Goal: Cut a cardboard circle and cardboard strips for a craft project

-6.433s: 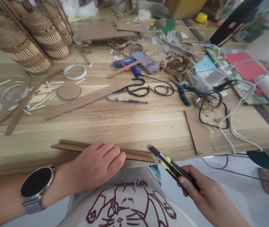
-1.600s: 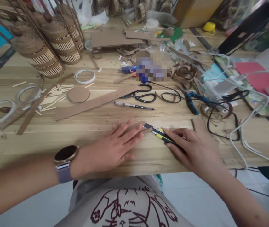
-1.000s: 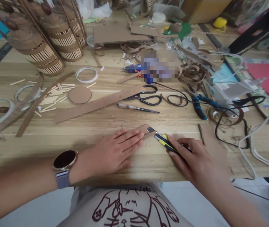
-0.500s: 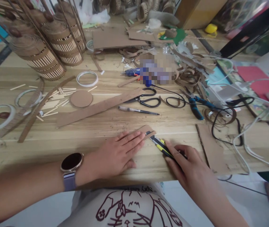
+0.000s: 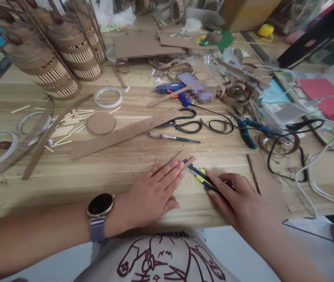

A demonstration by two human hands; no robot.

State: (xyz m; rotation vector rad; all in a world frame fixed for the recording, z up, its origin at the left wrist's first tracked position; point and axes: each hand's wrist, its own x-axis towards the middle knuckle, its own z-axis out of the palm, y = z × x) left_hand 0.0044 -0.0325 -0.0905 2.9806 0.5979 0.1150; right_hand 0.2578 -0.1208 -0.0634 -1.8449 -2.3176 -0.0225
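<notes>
My left hand [image 5: 155,196] lies flat with its fingers stretched out, pressing a small piece of brown cardboard [image 5: 182,156] onto the table. Wrapped round a yellow and black utility knife [image 5: 204,177] are the closed fingers of my right hand [image 5: 237,197]. The knife's blade touches the cardboard just beyond my left fingertips, where a narrow strip stands slightly apart at the right edge. Part of the cardboard is hidden under my left hand. Just behind lie a pen [image 5: 174,137] and black-handled scissors [image 5: 189,120].
A long cardboard strip [image 5: 120,135], a cardboard disc [image 5: 101,123] and tape rings [image 5: 108,97] lie left of centre. Striped cardboard cylinders [image 5: 46,70] stand at the back left. A blue glue gun [image 5: 173,88], pliers [image 5: 246,131] and cables [image 5: 302,164] lie behind and right.
My left hand has shifted slightly right and the wrist has come nearer. The blade has moved a little up along the cardboard, and the strip at its edge has opened out slightly.
</notes>
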